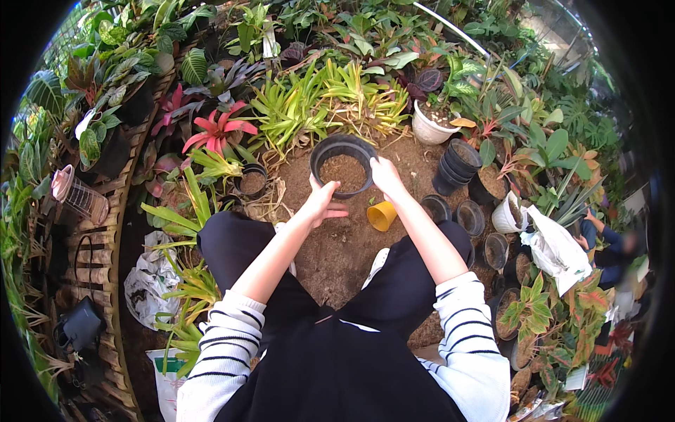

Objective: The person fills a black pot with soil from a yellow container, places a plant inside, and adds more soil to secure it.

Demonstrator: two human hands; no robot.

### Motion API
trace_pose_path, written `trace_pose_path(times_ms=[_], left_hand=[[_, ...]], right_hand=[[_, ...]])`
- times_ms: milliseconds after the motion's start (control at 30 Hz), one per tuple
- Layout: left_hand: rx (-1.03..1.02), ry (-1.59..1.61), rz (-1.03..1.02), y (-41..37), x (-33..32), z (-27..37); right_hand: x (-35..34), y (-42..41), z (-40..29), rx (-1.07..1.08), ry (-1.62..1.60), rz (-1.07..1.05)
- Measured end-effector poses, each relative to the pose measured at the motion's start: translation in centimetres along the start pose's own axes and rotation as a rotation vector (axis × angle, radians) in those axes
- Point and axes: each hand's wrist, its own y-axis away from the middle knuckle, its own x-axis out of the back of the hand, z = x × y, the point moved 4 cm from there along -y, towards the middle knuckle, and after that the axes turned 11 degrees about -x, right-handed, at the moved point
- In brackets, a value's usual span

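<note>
A round black plastic plant pot [344,141] with brown soil [343,173] in it is held by both my hands over the ground. My left hand [321,202] grips its lower left side, thumb on the wall and some fingers spread below. At the right rim, my right hand [386,176] has its fingers closed on the edge. Below the pot, a yellow plastic pot [382,216] lies tipped on the soil ground.
Stacked black pots [456,168] and a white pot [432,126] stand at the right. Yellow-green bromeliads [300,103] grow ahead. A slatted bamboo bench [92,253] runs along the left, near a crumpled white sack [150,285]. Another person [611,248] is at the far right.
</note>
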Motion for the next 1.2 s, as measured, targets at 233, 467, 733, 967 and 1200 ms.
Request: trace_pose_path(times_ms=[233, 467, 733, 967, 1200], left_hand=[[-0.081, 0.086, -0.002, -2.1, 2.6, 1.0], [-0.112, -0.037, 0.016, -4.5, 2.2, -1.3], [-0.114, 0.094, 0.194, -4.9, 3.1, -6.0], [-0.152, 0.019, 0.221, -6.6, 2.4, -5.4], [-0.096, 0.087, 0.222, -6.8, 2.3, -5.1]], right_hand=[[1.9, 5.7, -6.0, 0.541, 0.782, 0.310], [-2.3, 3.6, -5.8, 0.609, 0.969, -0.488], [-5.2, 0.0, -0.1, 0.555, 1.106, -0.525], [-5.1, -2.1, 0.1, 0.645, 1.163, -0.408], [-4.9, -3.4, -1.5, 0.530, 1.213, -0.515]])
